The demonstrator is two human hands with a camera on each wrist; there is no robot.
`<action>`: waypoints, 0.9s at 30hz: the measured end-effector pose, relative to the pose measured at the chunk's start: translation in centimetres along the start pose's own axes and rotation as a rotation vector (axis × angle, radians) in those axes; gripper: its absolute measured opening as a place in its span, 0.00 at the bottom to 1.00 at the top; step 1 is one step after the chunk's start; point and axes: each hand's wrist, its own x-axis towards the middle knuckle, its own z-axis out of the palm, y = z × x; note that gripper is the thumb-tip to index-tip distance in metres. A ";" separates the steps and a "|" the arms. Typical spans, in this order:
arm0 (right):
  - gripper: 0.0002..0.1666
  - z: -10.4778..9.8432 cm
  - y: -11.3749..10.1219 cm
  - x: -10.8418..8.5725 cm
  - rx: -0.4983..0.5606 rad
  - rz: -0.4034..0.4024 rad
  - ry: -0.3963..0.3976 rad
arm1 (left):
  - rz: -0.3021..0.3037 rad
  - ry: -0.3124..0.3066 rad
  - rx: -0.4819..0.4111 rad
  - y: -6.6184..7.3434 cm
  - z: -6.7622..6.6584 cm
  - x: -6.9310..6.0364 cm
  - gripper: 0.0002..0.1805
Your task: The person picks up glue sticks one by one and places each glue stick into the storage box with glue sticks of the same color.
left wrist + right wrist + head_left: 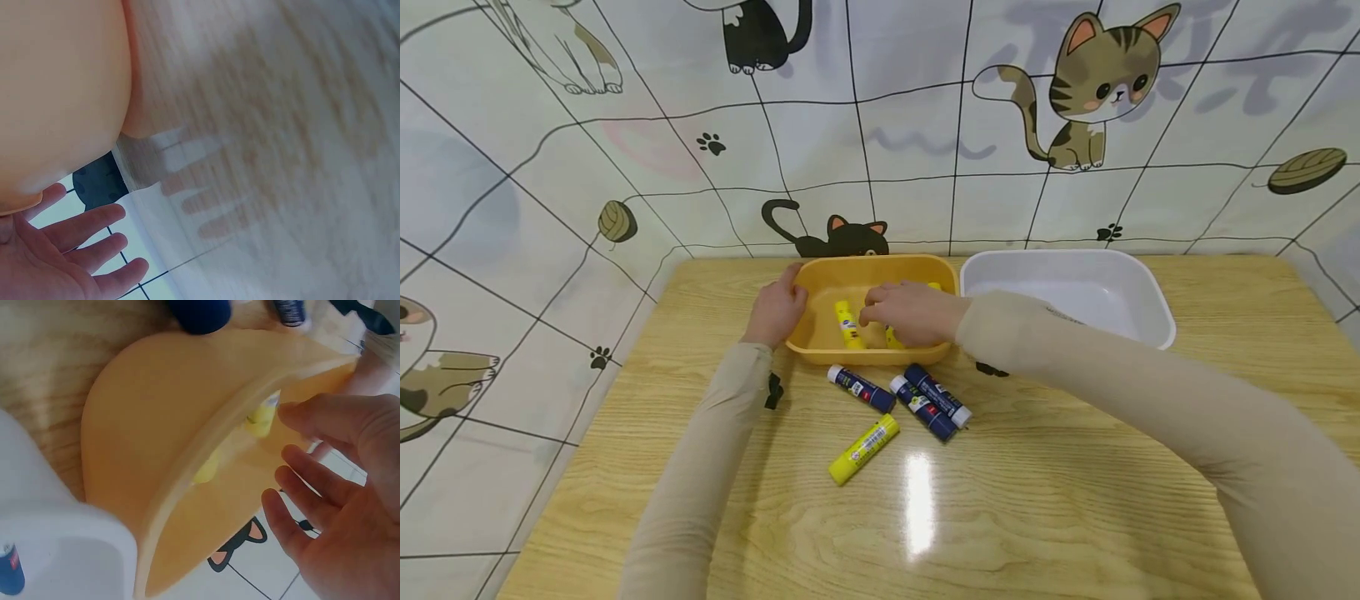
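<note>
**Beige sleeves [1150, 392] lean over the worktop [1037, 517] towards an orange tub [865, 279]**

Head view: just past the sleeves, one loose yellow glue stick [864, 450] and three blue glue sticks [860, 387] lie on the worktop. Behind them is the orange tub, with more yellow glue sticks [848, 325] inside; a white tub [1067, 275] stands just beside it. The left grip [777, 310] is at the orange tub's left end, the right grip [910, 312] over its inside.

Left wrist view: the tub's wall looms closest. The left grip is wide, its fingers [87, 226] spread apart (whether the thumb presses the rim, I cannot tell). A light, steady touch there should be enough to stop the tub sliding.

Right wrist view: the right grip is wide too, with nothing between thumb and fingertips. A yellow glue stick shows near the thumb; contact is unclear. A sound pinch would likely set thumb and fingers on opposite sides of the barrel's middle, clear of the rim.
</note>
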 end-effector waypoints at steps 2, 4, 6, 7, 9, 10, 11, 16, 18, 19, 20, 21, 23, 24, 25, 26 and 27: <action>0.26 0.1 -0.1 -0.6 0.021 -0.013 0.030 | 0.003 0.001 0.002 0.0 0.0 0.0 0.26; 0.23 0.2 -0.4 -1.3 0.034 -0.032 0.052 | 0.001 -0.004 0.000 0.0 0.0 0.0 0.26; 0.21 0.2 -0.8 -2.1 0.050 -0.043 0.066 | -0.003 -0.010 -0.002 -0.1 0.0 0.0 0.26; 0.21 0.2 -1.0 -2.4 0.057 -0.048 0.076 | -0.004 -0.013 -0.002 -0.1 0.0 0.0 0.26; 0.20 0.1 -1.5 -3.2 0.072 -0.058 0.106 | -0.008 -0.017 -0.001 -0.1 -0.1 0.0 0.26; 0.20 0.1 -1.7 -3.6 0.077 -0.064 0.125 | -0.010 -0.019 -0.002 0.0 -0.1 0.0 0.26; 0.19 0.0 -1.9 -3.9 0.080 -0.071 0.145 | -0.011 -0.021 -0.001 0.0 -0.2 -0.1 0.26; 0.18 -0.3 -2.5 -5.3 0.095 -0.106 0.219 | -0.022 -0.039 -0.011 0.2 -0.4 -0.2 0.26; 0.18 -0.5 -2.7 -5.9 0.097 -0.109 0.234 | -0.026 -0.042 -0.016 0.3 -0.4 -0.3 0.26; 0.17 -0.5 -2.8 -6.1 0.095 -0.107 0.238 | -0.026 -0.041 -0.018 0.3 -0.4 -0.3 0.26; 0.17 -0.4 -2.8 -6.3 0.095 -0.112 0.249 | -0.026 -0.039 -0.019 0.3 -0.4 -0.3 0.26; 0.16 -0.3 -2.8 -6.6 0.090 -0.115 0.254 | -0.024 -0.036 -0.021 0.3 -0.4 -0.3 0.26; 0.16 0.0 -2.9 -7.0 0.091 -0.113 0.256 | -0.021 -0.032 -0.023 0.3 -0.4 -0.3 0.26; 0.16 0.3 -2.9 -7.2 0.093 -0.113 0.256 | -0.020 -0.031 -0.024 0.3 -0.4 -0.3 0.26; 0.16 0.5 -2.8 -7.4 0.098 -0.113 0.255 | -0.019 -0.029 -0.025 0.3 -0.4 -0.3 0.26; 0.16 0.7 -2.8 -7.5 0.107 -0.112 0.253 | -0.020 -0.029 -0.026 0.3 -0.3 -0.2 0.26; 0.16 0.9 -2.8 -7.7 0.115 -0.105 0.245 | -0.020 -0.030 -0.028 0.2 -0.3 -0.2 0.26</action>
